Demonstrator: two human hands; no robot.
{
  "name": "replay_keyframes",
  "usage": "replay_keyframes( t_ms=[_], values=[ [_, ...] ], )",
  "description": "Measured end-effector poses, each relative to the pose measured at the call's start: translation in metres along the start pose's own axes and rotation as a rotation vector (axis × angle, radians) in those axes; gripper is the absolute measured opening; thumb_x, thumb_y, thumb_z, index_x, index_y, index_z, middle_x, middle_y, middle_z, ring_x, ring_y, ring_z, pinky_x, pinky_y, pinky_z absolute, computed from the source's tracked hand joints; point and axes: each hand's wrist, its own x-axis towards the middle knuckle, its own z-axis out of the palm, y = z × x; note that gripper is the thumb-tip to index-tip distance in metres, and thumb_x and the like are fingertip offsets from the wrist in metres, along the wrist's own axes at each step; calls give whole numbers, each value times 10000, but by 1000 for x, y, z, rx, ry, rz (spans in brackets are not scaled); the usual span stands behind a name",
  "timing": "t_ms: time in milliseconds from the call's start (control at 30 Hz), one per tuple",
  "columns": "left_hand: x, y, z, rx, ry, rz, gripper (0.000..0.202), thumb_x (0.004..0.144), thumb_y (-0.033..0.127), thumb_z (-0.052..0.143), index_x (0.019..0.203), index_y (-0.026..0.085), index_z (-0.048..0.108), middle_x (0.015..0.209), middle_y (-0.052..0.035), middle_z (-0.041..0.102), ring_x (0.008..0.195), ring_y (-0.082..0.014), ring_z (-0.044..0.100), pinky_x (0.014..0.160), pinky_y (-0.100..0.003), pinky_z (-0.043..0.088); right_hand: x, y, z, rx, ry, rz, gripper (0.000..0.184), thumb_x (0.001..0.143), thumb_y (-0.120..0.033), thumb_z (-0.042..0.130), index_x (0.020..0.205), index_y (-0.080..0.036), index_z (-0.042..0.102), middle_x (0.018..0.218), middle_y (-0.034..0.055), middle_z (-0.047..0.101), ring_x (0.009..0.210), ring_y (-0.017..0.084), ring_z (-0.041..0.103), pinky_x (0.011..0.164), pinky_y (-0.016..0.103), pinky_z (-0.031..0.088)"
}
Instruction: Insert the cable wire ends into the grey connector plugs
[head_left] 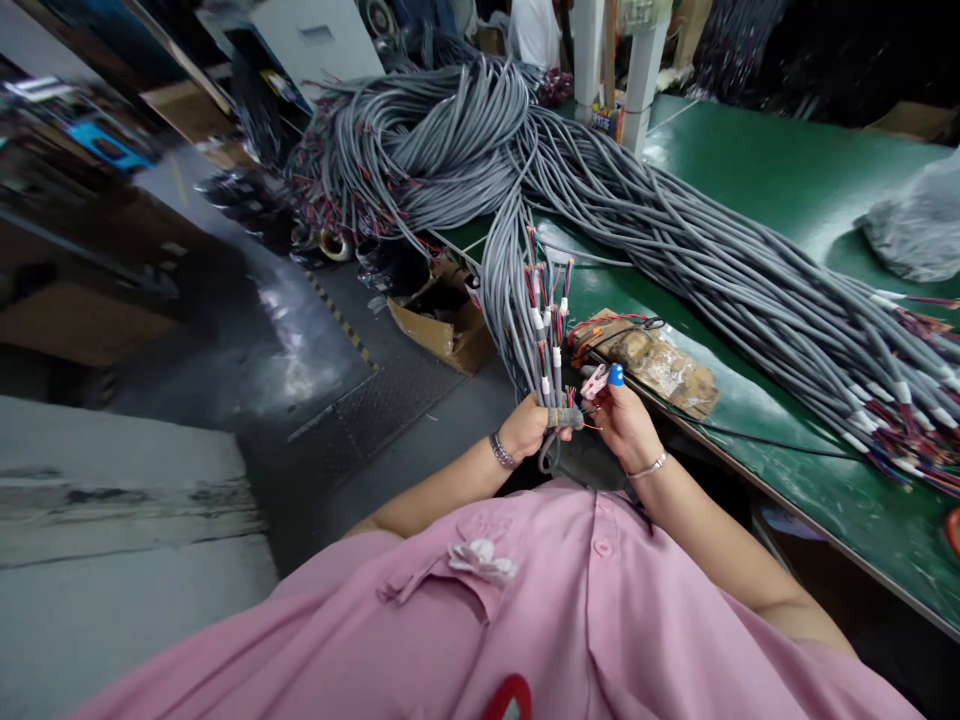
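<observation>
My left hand [527,427] is closed around a bunch of grey cable ends [551,345] that stand upright, their red, green and white wire tips fanning out above the fist. My right hand [624,420] is closed beside it, pinching a small pinkish-white piece [595,381] near the cable tips; one finger wears a blue cap [616,375]. Both hands sit just off the near edge of the green table [757,175]. The held cables run up into a large grey cable heap [450,140].
A long bundle of grey cables [720,270] crosses the green table, coloured wire ends at the right. A brown taped pad [660,365] with scissors lies beside my hands. An open cardboard box [442,320] sits on the floor. A grey plastic bag [911,230] lies far right.
</observation>
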Motion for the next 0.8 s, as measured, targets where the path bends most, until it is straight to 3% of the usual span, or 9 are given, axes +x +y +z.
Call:
replay_keyframes(
  t_ms=[133,367,600,800],
  values=[
    [-1,1,1,39,22,5,256,605,285,793,680,95,639,519,-10,596,413,-83,507,461,-230,419,-2,1,-2,24,-37,37,453,714,-647,680,847,-214,679,770,14,667,670,129,581,623,248,490],
    [-10,1,0,-3,31,47,242,599,274,795,683,102,646,539,-12,615,417,-89,517,454,-230,418,-7,-3,-9,-8,-126,179,576,757,-771,490,828,-224,654,824,25,678,645,127,582,633,264,487],
    [-21,0,8,77,142,123,290,625,373,785,654,114,659,506,-12,596,444,-94,518,481,-239,421,-11,-10,-7,-55,-95,103,372,772,-587,655,858,-225,673,808,11,675,669,120,585,637,246,490],
    [-16,-2,11,55,175,160,252,632,345,768,626,124,647,509,-9,594,450,-89,511,488,-232,408,-8,-9,-6,-65,-41,84,416,751,-616,661,862,-217,687,770,12,664,654,121,579,593,237,486]
  ],
)
